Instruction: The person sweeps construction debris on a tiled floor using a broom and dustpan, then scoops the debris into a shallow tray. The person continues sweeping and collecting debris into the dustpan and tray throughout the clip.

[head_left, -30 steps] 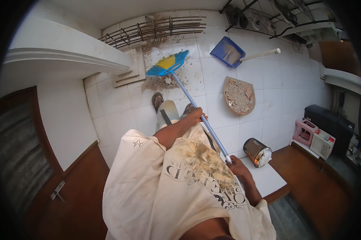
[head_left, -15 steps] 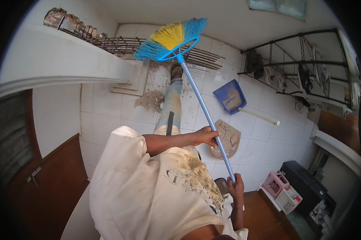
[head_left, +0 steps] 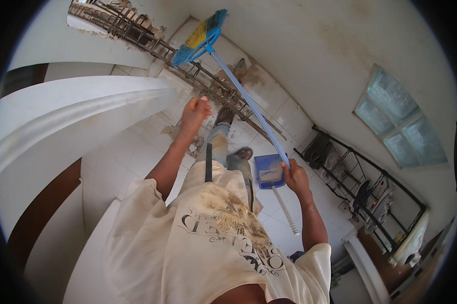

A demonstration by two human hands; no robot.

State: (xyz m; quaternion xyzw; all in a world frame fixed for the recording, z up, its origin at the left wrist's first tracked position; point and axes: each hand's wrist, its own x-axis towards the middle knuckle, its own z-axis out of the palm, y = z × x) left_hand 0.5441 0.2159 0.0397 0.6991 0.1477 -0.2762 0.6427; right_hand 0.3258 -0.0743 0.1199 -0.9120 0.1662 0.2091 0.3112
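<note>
My right hand is closed around the upper end of the light-blue handle of a broom. The handle slants away to the far left. Its fan-shaped head of blue and yellow bristles is beside the far wall, above bundled steel rebar. My left hand is off the broom, out in front of my left leg, its fingers loosely curled and slightly blurred, with nothing visible in them. Just beyond my right hand, a blue dustpan with a white handle lies on the tiles, grey dust in it.
Broken masonry surrounds the rebar at the far left. A white ledge juts in from the left. Debris lies near my sandalled feet. A black shoe rack stands right, below a glass-block window.
My left hand has let go of the broom handle and moved forward and left. My right hand has moved farther forward with the broom. The view has turned and shifted toward the rebar.
</note>
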